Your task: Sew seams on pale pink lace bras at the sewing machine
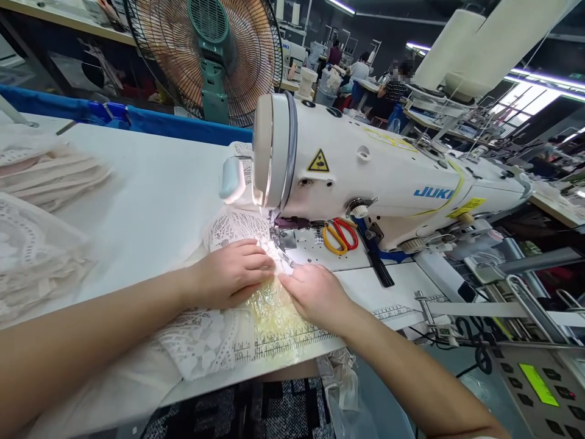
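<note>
Both forearms reach in from the lower edge toward the needle area of the white sewing machine (388,177). The left hand (231,274) lies palm down on the white lace fabric (205,341), fingers extended and held close together, their tips pressing the cloth flat just left of the presser foot (280,239). The right hand (315,296) also rests palm down, fingers together and pointing up-left toward the foot, its fingertips almost meeting those of the left hand; it pins down a yellowish translucent piece (274,314) that lies over the lace and over the ruler markings printed at the table edge. Whether either hand pinches anything underneath cannot be told. The lace runs from the table's front edge up under the foot and out behind the machine head. Orange and red scissors (340,236) lie on the machine bed to the right of the needle. More lace pieces (41,244) are stacked at the far left of the white table (155,189), well apart from the hands.
</note>
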Demonstrator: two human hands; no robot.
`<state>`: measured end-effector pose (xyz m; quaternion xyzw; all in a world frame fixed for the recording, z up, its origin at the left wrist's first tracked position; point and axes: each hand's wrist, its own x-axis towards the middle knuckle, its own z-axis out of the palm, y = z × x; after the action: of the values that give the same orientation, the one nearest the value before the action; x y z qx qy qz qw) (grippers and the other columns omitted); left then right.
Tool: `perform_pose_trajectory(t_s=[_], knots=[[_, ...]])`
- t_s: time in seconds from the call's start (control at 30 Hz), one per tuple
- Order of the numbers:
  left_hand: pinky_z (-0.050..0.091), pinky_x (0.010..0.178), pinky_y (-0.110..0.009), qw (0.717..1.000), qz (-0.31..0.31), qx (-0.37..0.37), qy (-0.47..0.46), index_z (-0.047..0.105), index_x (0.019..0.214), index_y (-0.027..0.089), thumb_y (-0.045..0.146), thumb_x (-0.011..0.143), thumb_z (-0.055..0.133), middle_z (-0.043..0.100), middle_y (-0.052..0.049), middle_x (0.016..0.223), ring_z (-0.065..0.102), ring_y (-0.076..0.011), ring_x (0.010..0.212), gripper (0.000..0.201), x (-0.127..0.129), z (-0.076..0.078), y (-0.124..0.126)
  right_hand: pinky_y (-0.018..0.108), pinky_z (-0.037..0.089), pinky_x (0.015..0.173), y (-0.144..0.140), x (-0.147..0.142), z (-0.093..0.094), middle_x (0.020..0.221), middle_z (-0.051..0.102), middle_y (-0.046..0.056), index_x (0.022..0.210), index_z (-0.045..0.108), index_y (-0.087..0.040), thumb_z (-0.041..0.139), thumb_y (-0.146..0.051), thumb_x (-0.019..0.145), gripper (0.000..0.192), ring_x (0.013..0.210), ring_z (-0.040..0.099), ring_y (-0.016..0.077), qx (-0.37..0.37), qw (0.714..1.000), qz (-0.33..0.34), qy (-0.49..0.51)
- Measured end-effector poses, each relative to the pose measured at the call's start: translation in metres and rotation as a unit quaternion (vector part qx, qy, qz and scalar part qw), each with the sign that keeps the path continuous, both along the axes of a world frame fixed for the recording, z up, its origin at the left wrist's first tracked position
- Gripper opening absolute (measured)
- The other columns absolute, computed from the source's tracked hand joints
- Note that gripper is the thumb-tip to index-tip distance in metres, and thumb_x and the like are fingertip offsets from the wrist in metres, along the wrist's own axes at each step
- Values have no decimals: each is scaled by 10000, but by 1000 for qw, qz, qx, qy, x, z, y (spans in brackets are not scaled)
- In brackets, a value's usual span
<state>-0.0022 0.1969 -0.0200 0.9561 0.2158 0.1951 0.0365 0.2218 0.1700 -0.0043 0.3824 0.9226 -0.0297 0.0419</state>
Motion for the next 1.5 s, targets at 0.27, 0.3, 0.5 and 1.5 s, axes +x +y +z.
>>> perform_pose_trajectory(t_s=[0.27, 0.3, 0.5, 1.5], knots=[[419, 954, -448, 1000, -18, 13, -1, 681, 1071, 230, 193, 906, 450, 715, -75, 1082, 623, -223, 915, 286, -7, -3, 23, 320, 449, 589, 7, -24, 23, 797, 723, 116, 1414, 423, -120, 419, -194, 909, 511, 769, 666, 245, -79, 990, -64, -93], [429, 940, -444, 1000, -23, 15, 1, 685, 1065, 230, 193, 904, 456, 717, -76, 1081, 626, -224, 910, 282, -8, -3, 26, 323, 460, 585, 8, -28, 25, 776, 722, 126, 1434, 393, -104, 422, -198, 909, 533, 751, 671, 249, -88, 988, -73, -103], [481, 873, -430, 999, -36, 27, -16, 694, 1050, 200, 176, 896, 461, 724, -88, 1071, 625, -248, 936, 280, -13, -4, 44, 370, 496, 562, 15, -46, 33, 793, 720, 187, 1474, 279, -18, 464, -205, 888, 643, 676, 673, 276, -124, 979, -100, -125], [368, 544, -286, 971, 143, -180, 67, 506, 603, 196, 233, 782, 486, 527, -2, 581, 468, -152, 562, 184, -26, 38, 16, 360, 508, 766, -33, -12, -2, 950, 688, 122, 1292, 517, -104, 370, -264, 934, 419, 896, 629, 236, -60, 950, -170, 256]])
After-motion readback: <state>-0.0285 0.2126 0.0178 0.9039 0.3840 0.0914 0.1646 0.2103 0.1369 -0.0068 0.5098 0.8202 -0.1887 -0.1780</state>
